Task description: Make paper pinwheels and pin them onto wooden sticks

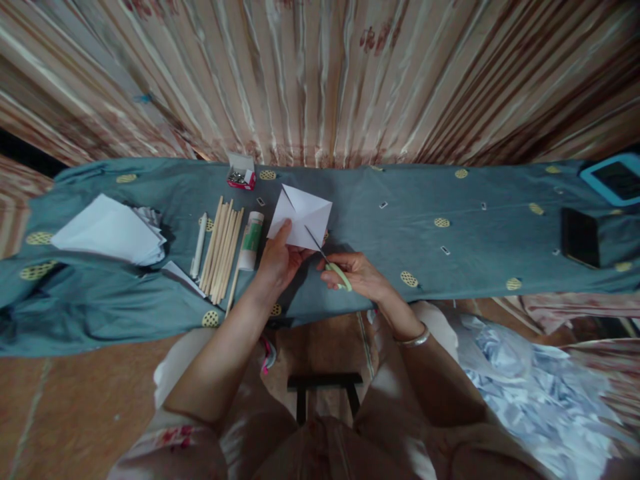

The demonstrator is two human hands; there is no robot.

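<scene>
A square of white paper (313,208) with crease lines is held up over the cloth by my left hand (284,259), thumb on top and fingers beneath. A dark slit runs in from its upper left corner. My right hand (357,272) is closed round the green handles of a pair of scissors (339,275). The scissor blades lie at the paper's lower right corner, pointing up and left over the sheet. Just left of my left hand stand a white and green tube (251,241) and a row of wooden sticks (221,250).
On the blue-green cloth (475,247) are a paper stack (107,230), a white pen (199,247), a small red box of metal pieces (241,175), a dark phone (580,237) and a blue-framed device (615,180). Crumpled paper in plastic (535,387) lies below right.
</scene>
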